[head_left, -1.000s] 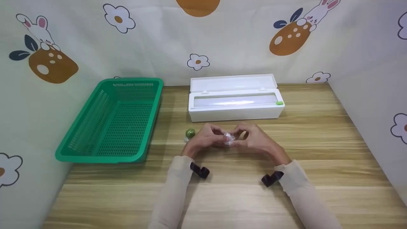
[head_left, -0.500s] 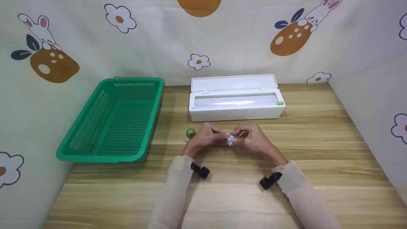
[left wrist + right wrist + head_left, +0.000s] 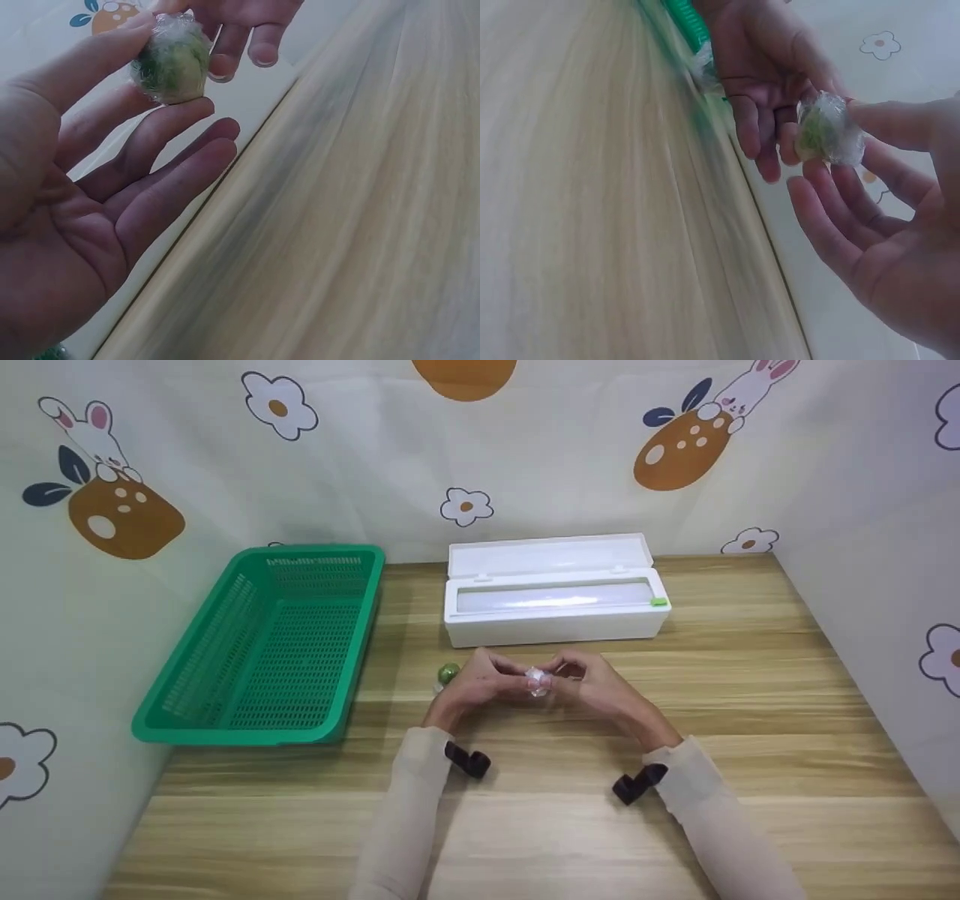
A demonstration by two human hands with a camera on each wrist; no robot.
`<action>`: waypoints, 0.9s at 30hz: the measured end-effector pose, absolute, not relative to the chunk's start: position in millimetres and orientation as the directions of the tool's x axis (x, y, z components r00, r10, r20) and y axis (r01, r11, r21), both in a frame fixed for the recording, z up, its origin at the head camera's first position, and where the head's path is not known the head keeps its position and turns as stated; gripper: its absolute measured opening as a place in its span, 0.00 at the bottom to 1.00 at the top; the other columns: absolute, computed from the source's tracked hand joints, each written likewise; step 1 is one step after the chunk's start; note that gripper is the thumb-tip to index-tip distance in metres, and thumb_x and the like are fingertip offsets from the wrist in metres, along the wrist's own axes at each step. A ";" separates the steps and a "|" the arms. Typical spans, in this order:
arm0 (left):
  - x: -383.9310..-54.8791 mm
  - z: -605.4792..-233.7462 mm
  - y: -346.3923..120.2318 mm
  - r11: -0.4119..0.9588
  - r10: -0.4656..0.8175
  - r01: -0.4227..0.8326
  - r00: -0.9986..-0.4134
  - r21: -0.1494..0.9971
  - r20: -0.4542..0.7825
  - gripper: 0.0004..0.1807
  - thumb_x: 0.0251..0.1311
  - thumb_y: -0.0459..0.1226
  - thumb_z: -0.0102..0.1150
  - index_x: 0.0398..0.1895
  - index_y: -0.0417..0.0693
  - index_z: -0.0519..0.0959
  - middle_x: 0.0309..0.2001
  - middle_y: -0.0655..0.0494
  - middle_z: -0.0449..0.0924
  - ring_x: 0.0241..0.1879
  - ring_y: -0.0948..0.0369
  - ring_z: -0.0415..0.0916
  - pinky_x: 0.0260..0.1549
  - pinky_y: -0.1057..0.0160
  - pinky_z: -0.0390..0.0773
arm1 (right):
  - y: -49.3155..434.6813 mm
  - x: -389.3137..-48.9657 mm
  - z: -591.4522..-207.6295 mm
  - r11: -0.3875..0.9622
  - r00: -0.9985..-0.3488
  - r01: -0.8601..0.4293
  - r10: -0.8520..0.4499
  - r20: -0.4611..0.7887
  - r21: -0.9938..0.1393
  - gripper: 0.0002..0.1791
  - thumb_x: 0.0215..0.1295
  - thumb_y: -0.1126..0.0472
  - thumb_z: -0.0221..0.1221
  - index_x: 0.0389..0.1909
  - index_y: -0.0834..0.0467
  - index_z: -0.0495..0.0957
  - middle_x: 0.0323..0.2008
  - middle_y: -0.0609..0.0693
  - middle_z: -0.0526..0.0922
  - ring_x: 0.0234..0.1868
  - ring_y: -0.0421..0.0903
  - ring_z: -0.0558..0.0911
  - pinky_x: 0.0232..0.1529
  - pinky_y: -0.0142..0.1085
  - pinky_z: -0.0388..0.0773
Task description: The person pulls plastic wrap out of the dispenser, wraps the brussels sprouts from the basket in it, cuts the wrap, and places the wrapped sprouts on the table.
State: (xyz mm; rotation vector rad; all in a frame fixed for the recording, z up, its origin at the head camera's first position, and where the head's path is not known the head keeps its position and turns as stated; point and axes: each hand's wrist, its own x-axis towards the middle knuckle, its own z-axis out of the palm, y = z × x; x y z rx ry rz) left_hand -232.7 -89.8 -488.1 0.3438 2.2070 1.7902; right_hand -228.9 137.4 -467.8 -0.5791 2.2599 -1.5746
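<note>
A small round green thing wrapped in clear cling film (image 3: 538,684) is between both hands, above the table. In the left wrist view, green and pale patches of the wrapped green thing (image 3: 176,64) show through the crinkled film. My left hand (image 3: 481,680) pinches it from the left with thumb and fingers. From the right, my right hand (image 3: 595,686) pinches it too; in the right wrist view bunched film (image 3: 840,127) sits by the thumb. Another film-wrapped green ball (image 3: 448,673) rests on the table just left of my left hand.
A white cling film box (image 3: 559,628) with its lid raised stands behind the hands, a film roll (image 3: 555,598) inside and a green slider (image 3: 658,601) at its right. A green slotted basket (image 3: 352,660) stands at left. Patterned cloth (image 3: 375,457) borders the wooden table.
Both hands keep hold of the wrapped green thing while their fingers shift on it. The film bunch turns and moves slightly. Basket, box and other ball stay put.
</note>
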 end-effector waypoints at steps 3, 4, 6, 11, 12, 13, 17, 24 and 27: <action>-233.0 -489.5 -90.2 0.219 0.358 0.028 -0.932 0.975 -0.053 0.15 0.52 0.38 0.75 0.42 0.40 0.87 0.41 0.46 0.89 0.37 0.63 0.84 0.39 0.69 0.81 | 136.7 -229.0 -470.1 0.303 -0.856 -0.154 -0.517 -0.026 -0.941 0.12 0.66 0.56 0.65 0.46 0.57 0.81 0.47 0.54 0.84 0.50 0.49 0.82 0.54 0.40 0.78; -233.2 -489.9 -90.0 0.221 0.368 0.033 -0.929 0.975 -0.052 0.15 0.53 0.38 0.74 0.42 0.40 0.87 0.41 0.45 0.89 0.37 0.63 0.84 0.39 0.69 0.81 | 136.2 -228.9 -470.9 0.301 -0.858 -0.158 -0.514 -0.020 -0.941 0.10 0.66 0.59 0.64 0.46 0.58 0.81 0.46 0.54 0.84 0.49 0.49 0.82 0.54 0.40 0.78; -233.6 -490.2 -89.7 0.231 0.387 0.040 -0.920 0.972 -0.054 0.15 0.54 0.38 0.74 0.43 0.39 0.87 0.42 0.45 0.89 0.36 0.63 0.85 0.40 0.68 0.82 | 134.9 -228.7 -472.5 0.298 -0.866 -0.163 -0.499 -0.008 -0.941 0.08 0.65 0.63 0.64 0.43 0.60 0.80 0.44 0.55 0.84 0.47 0.49 0.81 0.53 0.41 0.78; -233.0 -487.7 -88.8 0.282 0.413 0.030 -0.906 0.959 -0.093 0.18 0.49 0.39 0.77 0.44 0.44 0.87 0.43 0.48 0.89 0.38 0.62 0.85 0.42 0.66 0.84 | 132.4 -227.9 -473.1 0.333 -0.887 -0.190 -0.462 0.016 -0.923 0.04 0.62 0.68 0.62 0.38 0.61 0.79 0.42 0.55 0.84 0.46 0.49 0.82 0.54 0.42 0.76; -232.6 -487.1 -88.7 0.289 0.410 0.025 -0.906 0.957 -0.100 0.18 0.48 0.40 0.78 0.43 0.45 0.88 0.43 0.49 0.90 0.38 0.62 0.85 0.42 0.67 0.83 | 132.4 -228.1 -473.1 0.341 -0.888 -0.196 -0.460 0.019 -0.919 0.04 0.62 0.68 0.62 0.38 0.60 0.79 0.42 0.55 0.85 0.47 0.49 0.82 0.55 0.42 0.76; -232.6 -486.8 -88.3 0.294 0.406 0.021 -0.908 0.956 -0.105 0.18 0.47 0.40 0.78 0.43 0.45 0.88 0.43 0.49 0.90 0.38 0.62 0.85 0.41 0.67 0.83 | 132.8 -228.0 -472.7 0.344 -0.889 -0.194 -0.458 0.016 -0.919 0.04 0.62 0.68 0.62 0.38 0.60 0.80 0.43 0.55 0.85 0.47 0.49 0.82 0.55 0.42 0.76; -232.2 -486.7 -87.6 0.294 0.382 0.019 -0.919 0.956 -0.100 0.18 0.46 0.42 0.79 0.41 0.46 0.88 0.40 0.50 0.90 0.36 0.62 0.84 0.37 0.69 0.81 | 134.1 -228.7 -472.2 0.309 -0.884 -0.142 -0.468 -0.021 -0.941 0.06 0.66 0.63 0.62 0.39 0.62 0.79 0.46 0.58 0.85 0.48 0.48 0.85 0.50 0.39 0.80; -232.3 -486.7 -86.4 0.266 0.415 0.026 -0.905 0.964 -0.091 0.18 0.48 0.43 0.78 0.42 0.47 0.88 0.41 0.52 0.90 0.39 0.61 0.86 0.43 0.66 0.83 | 130.6 -227.9 -475.0 0.327 -0.902 -0.192 -0.430 0.035 -0.925 0.05 0.68 0.66 0.60 0.38 0.65 0.77 0.43 0.59 0.84 0.44 0.46 0.83 0.46 0.33 0.78; -232.3 -486.3 -86.9 0.228 0.420 0.015 -0.904 0.974 -0.085 0.17 0.51 0.42 0.76 0.43 0.45 0.88 0.42 0.50 0.90 0.38 0.60 0.87 0.43 0.64 0.85 | 129.8 -227.0 -473.9 0.335 -0.912 -0.219 -0.405 0.070 -0.916 0.04 0.67 0.67 0.61 0.38 0.64 0.79 0.41 0.59 0.84 0.43 0.45 0.83 0.47 0.33 0.78</action>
